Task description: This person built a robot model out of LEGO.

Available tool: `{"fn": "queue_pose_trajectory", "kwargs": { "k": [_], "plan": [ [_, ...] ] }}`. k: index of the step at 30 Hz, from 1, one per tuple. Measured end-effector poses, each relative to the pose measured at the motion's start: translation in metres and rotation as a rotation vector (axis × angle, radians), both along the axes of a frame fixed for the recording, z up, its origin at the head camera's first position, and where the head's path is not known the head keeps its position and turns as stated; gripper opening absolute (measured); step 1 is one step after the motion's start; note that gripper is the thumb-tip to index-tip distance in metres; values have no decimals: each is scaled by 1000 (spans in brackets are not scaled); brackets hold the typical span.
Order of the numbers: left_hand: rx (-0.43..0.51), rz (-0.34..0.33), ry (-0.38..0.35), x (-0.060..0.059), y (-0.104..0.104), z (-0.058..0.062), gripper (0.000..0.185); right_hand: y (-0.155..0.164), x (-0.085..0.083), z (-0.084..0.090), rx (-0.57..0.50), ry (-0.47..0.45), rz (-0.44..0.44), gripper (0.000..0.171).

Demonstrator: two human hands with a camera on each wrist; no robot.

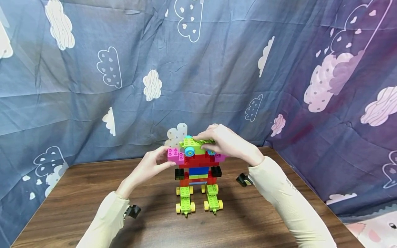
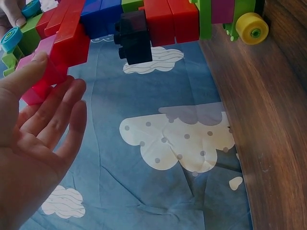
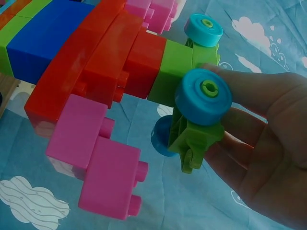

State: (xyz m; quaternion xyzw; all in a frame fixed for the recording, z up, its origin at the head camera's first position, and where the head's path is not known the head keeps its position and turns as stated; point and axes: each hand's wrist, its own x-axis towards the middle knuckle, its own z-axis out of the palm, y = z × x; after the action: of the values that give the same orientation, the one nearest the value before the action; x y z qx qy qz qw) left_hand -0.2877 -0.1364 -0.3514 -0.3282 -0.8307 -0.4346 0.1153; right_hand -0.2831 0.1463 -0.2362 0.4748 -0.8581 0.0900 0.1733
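Observation:
A robot-like figure of toy building bricks stands upright on the table, with red bricks [image 1: 198, 161] and a blue brick [image 1: 198, 171] in its body. My left hand [image 1: 152, 163] pinches the stepped pink bricks [image 1: 175, 155] on its left side; in the left wrist view the thumb lies on one face, fingers against another. On top sits a green wheeled base [image 3: 189, 139] with blue wheels [image 3: 204, 97]. My right hand [image 1: 227, 143] grips it from above, thumb on the near side. That hand partly covers the base and the pink bricks on the right side.
Two green wheeled bases [image 1: 185, 204] with yellow wheels form the feet on the wooden table [image 1: 145, 217]. Black bricks [image 1: 179, 174] stick out at both sides of the body. A blue cloud-patterned cloth [image 1: 133, 113] hangs behind and to the right.

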Motion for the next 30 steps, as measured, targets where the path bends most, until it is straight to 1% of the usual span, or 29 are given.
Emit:
{"fn": "queue_pose_trajectory", "kwargs": {
  "k": [5,12,21,25,30],
  "plan": [
    [-2,4,-1,0,0,0,37,1,0,1,0,-8,-3,35],
    [-10,6,-21,2,0,3,39,0,-1,0,-13,-9,-10,35],
    [-19,5,-23,2,-1,2,39,-1,-1,-2,-9,-3,-37,34],
    [-16,9,-29,1,-1,2,39,-2,1,-1,-8,-15,-56,35],
    [-18,12,-24,1,-1,1,38,-4,3,-1,15,-10,-63,35]
  ]
}}
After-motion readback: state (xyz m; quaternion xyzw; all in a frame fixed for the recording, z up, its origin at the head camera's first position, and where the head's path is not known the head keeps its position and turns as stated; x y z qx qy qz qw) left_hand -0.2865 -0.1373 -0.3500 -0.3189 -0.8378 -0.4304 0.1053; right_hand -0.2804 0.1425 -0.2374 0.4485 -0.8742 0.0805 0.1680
